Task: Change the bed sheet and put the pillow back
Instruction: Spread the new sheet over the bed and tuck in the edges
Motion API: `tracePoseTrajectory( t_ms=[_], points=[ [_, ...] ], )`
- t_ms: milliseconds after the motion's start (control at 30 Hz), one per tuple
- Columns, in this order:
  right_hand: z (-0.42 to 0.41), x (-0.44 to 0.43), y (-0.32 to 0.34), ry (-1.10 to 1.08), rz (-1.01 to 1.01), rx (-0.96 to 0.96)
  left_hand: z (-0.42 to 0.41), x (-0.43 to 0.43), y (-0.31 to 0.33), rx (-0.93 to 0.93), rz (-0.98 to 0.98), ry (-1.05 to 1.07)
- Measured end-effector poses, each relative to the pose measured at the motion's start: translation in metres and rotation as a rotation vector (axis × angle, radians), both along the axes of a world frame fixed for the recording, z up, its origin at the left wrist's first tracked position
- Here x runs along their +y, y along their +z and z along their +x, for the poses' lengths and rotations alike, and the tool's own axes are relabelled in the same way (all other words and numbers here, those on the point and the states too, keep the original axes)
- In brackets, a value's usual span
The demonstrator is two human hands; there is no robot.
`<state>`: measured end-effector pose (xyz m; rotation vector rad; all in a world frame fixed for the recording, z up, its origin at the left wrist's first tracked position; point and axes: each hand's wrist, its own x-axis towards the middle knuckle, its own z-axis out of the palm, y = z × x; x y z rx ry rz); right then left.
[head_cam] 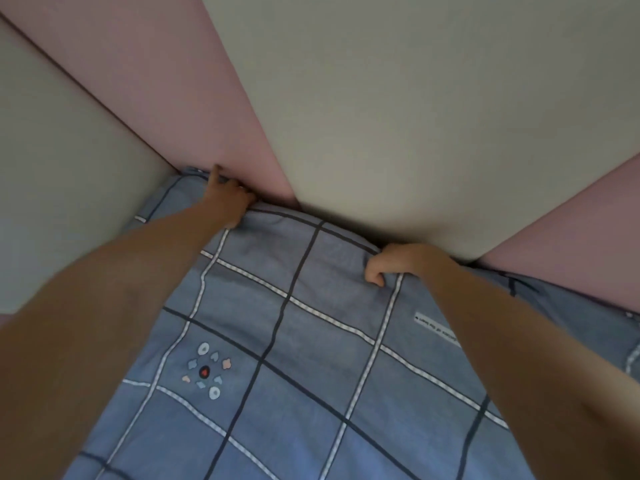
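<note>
Gripping checked fabric (pixel 311 341) edge along headboard (pixel 381 133): left hand (pixel 230 199), right hand (pixel 391 263).

— what does the person show of themselves?
— two arms only: the left forearm (pixel 104 289) and the right forearm (pixel 519 341), both bare from frame edge to wrist.
— and the hands?
— the left hand (pixel 228 199) and right hand (pixel 391 263) are bare too; nails too blurred to tell.
</note>
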<state>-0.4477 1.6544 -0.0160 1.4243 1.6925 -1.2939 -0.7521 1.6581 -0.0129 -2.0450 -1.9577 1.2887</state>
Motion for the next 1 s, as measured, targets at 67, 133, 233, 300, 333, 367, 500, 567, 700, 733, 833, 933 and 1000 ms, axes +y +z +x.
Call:
tracePoseTrajectory(
  t_ms=[67, 133, 233, 300, 333, 367, 500, 567, 700, 733, 833, 933, 1000],
  points=[
    [0.000, -0.003, 0.001, -0.040, -0.022, -0.014, -0.010, 0.006, 0.005, 0.045, -0.048, -0.054],
    [0.001, -0.005, 0.004, -0.084, -0.048, -0.016, -0.007, 0.011, 0.009, 0.006, -0.120, -0.003],
    [0.002, -0.005, 0.007, -0.113, -0.075, -0.021, -0.007, 0.025, 0.017, -0.061, -0.194, 0.138],
    [-0.002, -0.004, 0.002, -0.153, -0.079, -0.037, -0.016, 0.032, 0.016, -0.129, -0.152, 0.282],
    [-0.004, -0.005, -0.002, -0.177, -0.054, -0.045, -0.019, 0.032, 0.010, -0.162, -0.126, 0.351],
    [-0.007, -0.009, -0.009, -0.183, 0.004, -0.053, -0.021, 0.029, 0.000, -0.177, -0.092, 0.391],
    [-0.026, -0.030, -0.037, -0.123, 0.464, -0.301, -0.016, 0.009, -0.036, -0.165, 0.150, 0.340],
    [-0.036, -0.040, -0.035, -0.147, 0.656, -0.326, -0.013, 0.008, -0.039, -0.175, 0.200, 0.338],
    [-0.058, -0.082, -0.033, -0.207, 1.158, 0.095, -0.022, 0.010, -0.047, -0.176, 0.269, 0.326],
    [-0.069, -0.094, -0.030, -0.138, 1.195, 0.247, -0.021, 0.013, -0.048, -0.190, 0.275, 0.315],
    [-0.105, -0.102, -0.046, 0.029, 1.109, 0.416, -0.027, 0.014, -0.046, -0.258, 0.230, 0.296],
    [-0.122, -0.087, -0.082, 0.032, 1.109, 0.382, -0.046, 0.011, -0.042, -0.390, 0.190, 0.255],
    [-0.123, -0.083, -0.098, 0.020, 1.180, 0.385, -0.064, -0.001, -0.043, -0.659, 0.325, 0.166]
  ],
)
